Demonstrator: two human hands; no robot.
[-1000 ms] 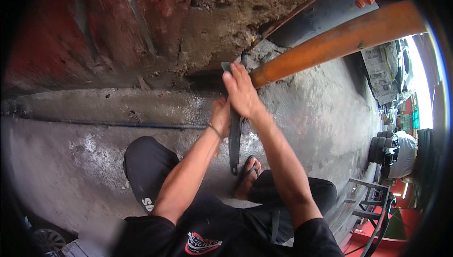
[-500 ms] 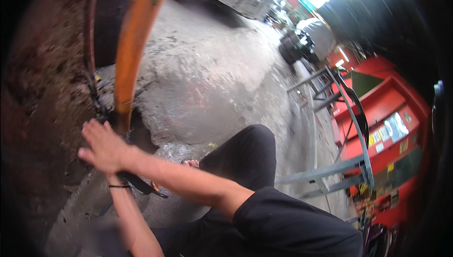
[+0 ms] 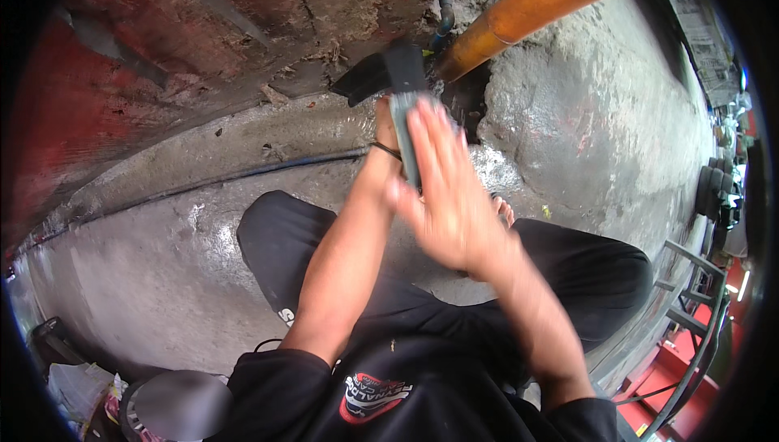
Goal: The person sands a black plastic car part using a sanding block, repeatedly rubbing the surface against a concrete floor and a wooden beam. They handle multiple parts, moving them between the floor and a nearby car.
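My right hand [image 3: 445, 195] lies along a flat grey-green slab [image 3: 403, 130], its fingers stretched out, close together and blurred. The slab slants in front of my left hand [image 3: 384, 115], which hides most of the left fingers; a dark band is round that wrist. Just beyond the slab a black flat strip [image 3: 404, 67] sticks up, and a wider black flat piece [image 3: 362, 79] lies to its left. Their kind cannot be made out, nor whether they join the slab. Both hands are in front of the foot of an orange pole [image 3: 519, 16].
A stained red-brown wall [image 3: 105, 101] rises at the far left. A thin pipe [image 3: 445, 12] stands beside the pole, near a dark hole in the wet concrete floor [image 3: 584, 126]. To the right is a grey metal frame [image 3: 690, 320]; plastic bags [image 3: 81, 385] are at lower left.
My view has swung left and down, so the pole and hands sit further right. My right hand has come from crossing over the left wrist to lying along the slab, which now shows.
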